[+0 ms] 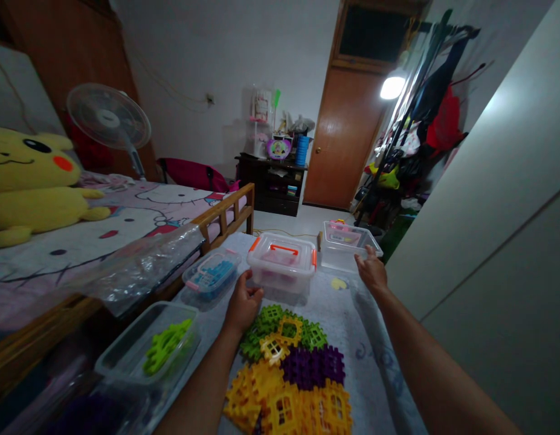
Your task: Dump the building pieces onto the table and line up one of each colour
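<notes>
Right at the bottom of the view, a heap of interlocking plastic blocks [289, 380] lies on the counter [352, 326], yellow nearest, then purple, then green; the left hand [244, 304] comes in just above the heap, fingers curled against the near corner of a lidded clear box [282, 264] with orange handles and something pinkish inside; whether that grip is clamped or only touching, I can't tell; over to the right, the right hand [371, 272] reaches to the near rim of an open clear box [350, 254] holding a few pink and yellow pieces; its fingers are curled at the edge, and again, clamped or just resting, I can't call it; both boxes sit side by side at the far end of the counter; on the left edge, a clear tub [146, 344] holds green blocks [165, 346], and further along, a small clear box [192, 277] holds blue blocks [215, 275]; a crumpled plastic bag [139, 269] lies across the edge of the bed [102, 241], with a big yellow plush toy [30, 181] on top and a wooden bed rail [228, 208] at the end; beyond that stand a white fan [108, 116], a dark cabinet [270, 184] crowded with odds and ends, a wooden door [343, 139], and a rack of hanging clothes [424, 109] beside a bright lamp [392, 87].
</notes>
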A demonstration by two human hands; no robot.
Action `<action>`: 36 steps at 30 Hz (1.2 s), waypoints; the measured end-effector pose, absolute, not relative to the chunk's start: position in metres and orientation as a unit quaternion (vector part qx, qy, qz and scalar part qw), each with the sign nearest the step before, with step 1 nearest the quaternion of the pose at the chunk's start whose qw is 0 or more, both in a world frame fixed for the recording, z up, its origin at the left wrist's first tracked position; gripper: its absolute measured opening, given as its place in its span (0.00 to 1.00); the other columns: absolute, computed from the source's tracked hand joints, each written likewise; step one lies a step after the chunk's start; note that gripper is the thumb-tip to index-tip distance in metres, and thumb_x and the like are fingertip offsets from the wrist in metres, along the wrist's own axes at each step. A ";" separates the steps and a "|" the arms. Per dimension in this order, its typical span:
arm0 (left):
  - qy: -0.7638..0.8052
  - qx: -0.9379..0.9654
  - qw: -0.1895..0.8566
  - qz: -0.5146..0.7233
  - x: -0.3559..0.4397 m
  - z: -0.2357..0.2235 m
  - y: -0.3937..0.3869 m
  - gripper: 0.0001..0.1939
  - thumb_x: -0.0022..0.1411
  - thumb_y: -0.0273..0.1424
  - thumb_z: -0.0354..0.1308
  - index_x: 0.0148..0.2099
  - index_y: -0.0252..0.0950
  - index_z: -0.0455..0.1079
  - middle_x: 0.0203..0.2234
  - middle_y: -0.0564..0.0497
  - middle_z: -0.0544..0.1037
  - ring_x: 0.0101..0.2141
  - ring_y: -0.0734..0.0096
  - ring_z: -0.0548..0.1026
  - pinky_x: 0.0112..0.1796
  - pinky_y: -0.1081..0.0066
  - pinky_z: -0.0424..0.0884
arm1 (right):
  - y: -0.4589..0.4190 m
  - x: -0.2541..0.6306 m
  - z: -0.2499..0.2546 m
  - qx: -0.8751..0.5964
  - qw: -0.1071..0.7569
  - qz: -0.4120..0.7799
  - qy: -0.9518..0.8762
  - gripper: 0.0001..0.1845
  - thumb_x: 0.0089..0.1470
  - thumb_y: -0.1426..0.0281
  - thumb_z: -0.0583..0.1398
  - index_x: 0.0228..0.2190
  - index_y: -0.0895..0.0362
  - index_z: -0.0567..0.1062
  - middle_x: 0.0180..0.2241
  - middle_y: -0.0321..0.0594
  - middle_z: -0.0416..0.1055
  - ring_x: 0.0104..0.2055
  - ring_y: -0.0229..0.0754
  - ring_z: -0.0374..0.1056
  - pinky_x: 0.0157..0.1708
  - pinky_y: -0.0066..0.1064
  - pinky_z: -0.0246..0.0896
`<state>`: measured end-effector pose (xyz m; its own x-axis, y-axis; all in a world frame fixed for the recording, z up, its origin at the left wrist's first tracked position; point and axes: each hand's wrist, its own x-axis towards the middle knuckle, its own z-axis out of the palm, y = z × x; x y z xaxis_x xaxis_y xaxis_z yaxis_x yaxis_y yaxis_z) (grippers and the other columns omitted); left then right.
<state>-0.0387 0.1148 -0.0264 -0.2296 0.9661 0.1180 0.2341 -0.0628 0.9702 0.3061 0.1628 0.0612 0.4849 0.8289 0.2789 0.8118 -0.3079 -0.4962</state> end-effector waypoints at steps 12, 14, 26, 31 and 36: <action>0.538 0.506 0.399 0.543 -0.038 -0.030 0.116 0.33 0.52 0.31 0.61 0.61 0.41 0.59 0.58 0.42 0.68 0.37 0.68 0.77 0.44 0.64 0.72 | 0.152 0.209 0.053 -0.673 0.410 0.331 -0.518 0.21 0.58 0.54 0.55 0.39 0.60 0.74 0.29 0.41 0.75 0.23 0.40 0.71 0.19 0.29 0.66; 0.528 0.497 0.412 0.552 -0.039 -0.028 0.114 0.33 0.51 0.32 0.63 0.60 0.40 0.60 0.55 0.42 0.70 0.36 0.67 0.76 0.42 0.63 0.72 | 0.158 0.199 0.053 -0.663 0.421 0.367 -0.499 0.20 0.57 0.55 0.57 0.36 0.60 0.73 0.25 0.39 0.72 0.20 0.38 0.68 0.16 0.29 0.65; 0.430 0.451 0.482 0.616 -0.043 0.007 0.104 0.23 0.59 0.52 0.56 0.38 0.36 0.72 0.31 0.51 0.76 0.34 0.67 0.73 0.36 0.72 0.69 | 0.112 0.204 0.062 -0.592 0.504 0.403 -0.483 0.17 0.49 0.59 0.61 0.33 0.61 0.75 0.22 0.35 0.68 0.20 0.36 0.64 0.13 0.26 0.61; 0.389 0.427 0.554 0.600 -0.040 0.030 0.101 0.25 0.53 0.49 0.64 0.45 0.35 0.70 0.31 0.52 0.78 0.29 0.70 0.74 0.32 0.73 0.69 | 0.074 0.208 0.068 -0.573 0.522 0.375 -0.508 0.26 0.50 0.52 0.60 0.42 0.60 0.76 0.27 0.37 0.73 0.24 0.40 0.66 0.18 0.29 0.63; 0.448 0.556 0.461 0.527 -0.035 0.069 0.086 0.24 0.54 0.43 0.63 0.48 0.35 0.69 0.34 0.48 0.80 0.32 0.63 0.78 0.33 0.69 0.70 | 0.040 0.219 0.071 -0.576 0.542 0.303 -0.531 0.29 0.54 0.51 0.58 0.48 0.59 0.76 0.40 0.44 0.78 0.39 0.49 0.72 0.35 0.34 0.68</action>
<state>-0.0345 0.0856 0.0692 0.0440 0.9841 0.1723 0.0117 -0.1729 0.9849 0.2187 0.0404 0.0711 0.2514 0.9408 0.2275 0.2834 0.1532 -0.9467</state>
